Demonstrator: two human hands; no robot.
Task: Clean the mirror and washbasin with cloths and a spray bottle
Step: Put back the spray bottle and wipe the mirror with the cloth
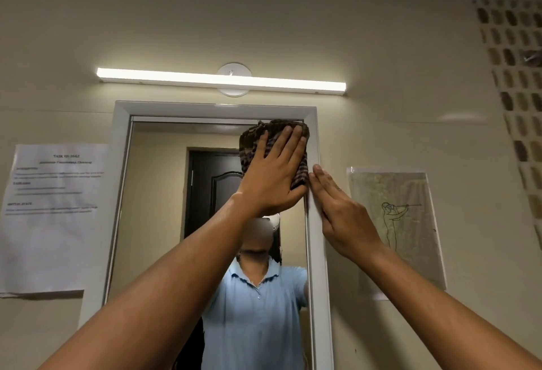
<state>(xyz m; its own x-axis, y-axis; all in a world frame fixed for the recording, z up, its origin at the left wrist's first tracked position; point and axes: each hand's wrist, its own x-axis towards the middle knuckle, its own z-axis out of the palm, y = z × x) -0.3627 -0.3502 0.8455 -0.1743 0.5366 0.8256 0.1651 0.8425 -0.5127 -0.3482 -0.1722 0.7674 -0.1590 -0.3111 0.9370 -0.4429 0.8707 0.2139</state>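
Mirror glass in a white rectangular frame (164, 223) hangs on the beige wall, with a printed white paper sheet (52, 217) taped to its left and a lit white tube lamp (220, 78) above. Up in its top right corner, the left hand (271, 177) presses a brown striped cloth (258, 141) flat, fingers straight. Just beside it, the right hand (343, 214) lies open on the frame, near a laminated line drawing (396, 223).

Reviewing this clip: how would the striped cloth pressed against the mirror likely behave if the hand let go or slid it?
Probably floppy: the cloth bunches in folds above the left hand and hangs below the palm. It looks light, since flat fingers alone pin it to the mirror. Released, it would likely drop; pushed, it should slide easily over the glass.
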